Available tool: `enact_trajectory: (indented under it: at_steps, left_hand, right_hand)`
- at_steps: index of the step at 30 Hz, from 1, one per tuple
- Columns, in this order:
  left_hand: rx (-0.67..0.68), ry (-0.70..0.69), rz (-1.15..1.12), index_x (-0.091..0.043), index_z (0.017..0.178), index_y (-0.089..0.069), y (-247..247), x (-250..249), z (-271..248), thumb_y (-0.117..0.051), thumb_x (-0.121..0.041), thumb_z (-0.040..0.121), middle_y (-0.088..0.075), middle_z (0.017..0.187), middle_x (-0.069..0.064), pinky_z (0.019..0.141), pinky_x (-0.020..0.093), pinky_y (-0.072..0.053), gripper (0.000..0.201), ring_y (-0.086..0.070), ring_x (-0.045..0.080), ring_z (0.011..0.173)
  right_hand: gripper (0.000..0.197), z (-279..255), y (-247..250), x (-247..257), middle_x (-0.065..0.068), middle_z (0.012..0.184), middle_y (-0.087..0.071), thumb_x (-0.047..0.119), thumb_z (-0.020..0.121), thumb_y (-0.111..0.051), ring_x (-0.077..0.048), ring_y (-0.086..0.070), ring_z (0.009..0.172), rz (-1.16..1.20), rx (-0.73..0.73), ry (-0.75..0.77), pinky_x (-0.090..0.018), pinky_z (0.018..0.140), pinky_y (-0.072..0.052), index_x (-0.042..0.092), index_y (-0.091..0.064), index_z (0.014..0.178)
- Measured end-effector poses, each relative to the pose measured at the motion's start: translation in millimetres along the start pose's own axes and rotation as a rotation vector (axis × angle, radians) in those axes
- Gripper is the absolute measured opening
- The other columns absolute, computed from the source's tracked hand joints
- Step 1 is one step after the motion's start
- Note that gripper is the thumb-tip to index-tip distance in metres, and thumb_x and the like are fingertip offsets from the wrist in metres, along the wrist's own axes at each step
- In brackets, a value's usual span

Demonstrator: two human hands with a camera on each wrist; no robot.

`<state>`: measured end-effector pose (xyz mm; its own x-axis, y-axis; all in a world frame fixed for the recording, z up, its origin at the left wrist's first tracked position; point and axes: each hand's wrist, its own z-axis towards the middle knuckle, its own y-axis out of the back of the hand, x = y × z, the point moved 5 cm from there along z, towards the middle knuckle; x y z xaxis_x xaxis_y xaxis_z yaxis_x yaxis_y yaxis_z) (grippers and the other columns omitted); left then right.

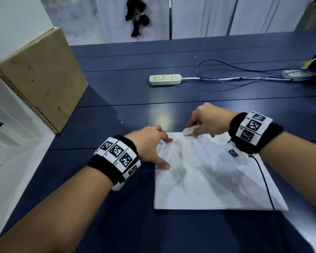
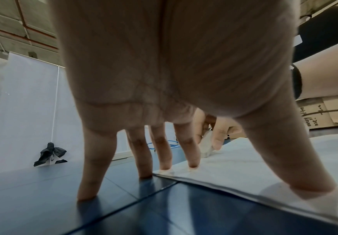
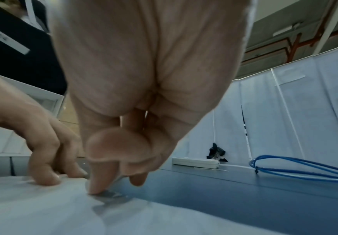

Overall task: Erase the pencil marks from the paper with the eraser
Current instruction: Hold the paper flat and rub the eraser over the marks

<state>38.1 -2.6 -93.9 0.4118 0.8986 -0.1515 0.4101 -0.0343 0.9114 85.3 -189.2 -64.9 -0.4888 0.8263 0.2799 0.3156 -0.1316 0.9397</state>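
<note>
Eraser (image 1: pixel 191 130) sits pinched in the right hand's (image 1: pixel 211 121) fingers, its tip pressed to the paper's (image 1: pixel 215 179) far edge for rubbing. Left hand (image 1: pixel 150 145) spreads straight fingers (image 2: pixel 192 152) across paper corner and table (image 1: pixel 117 225), likely to stop the sheet sliding.

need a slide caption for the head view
Right hand rubs eraser on paper; left hand steadies it.

Creased matt paper (image 1: pixel 217 172), glossy table (image 1: pixel 117 99)
</note>
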Motion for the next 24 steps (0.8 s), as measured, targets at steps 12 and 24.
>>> enact_trajectory:
  at_steps: [12,24]
  left_hand:
    - [-0.003,-0.002,0.005,-0.036,0.138,-0.047,0,1,2,-0.075,-0.075,0.052,-0.039,0.134,-0.012,0.096,0.046,-0.048,0.098,-0.043,0.015,0.126]
    - [0.004,-0.001,0.008,-0.037,0.138,-0.046,-1,1,1,-0.075,-0.074,0.054,-0.038,0.136,-0.013,0.096,0.047,-0.048,0.097,-0.041,0.014,0.128]
  right_hand:
    - [0.016,-10,-9,5,0.006,0.082,-0.068,0.028,0.081,-0.072,-0.019,-0.066,0.048,-0.001,0.040,0.051,-0.021,0.039,-0.049,0.024,-0.076,0.096]
    - [0.020,-30,-19,8,0.008,0.083,-0.068,0.026,0.078,-0.074,-0.020,-0.067,0.051,0.018,0.207,0.115,-0.017,0.041,-0.047,0.028,-0.076,0.098]
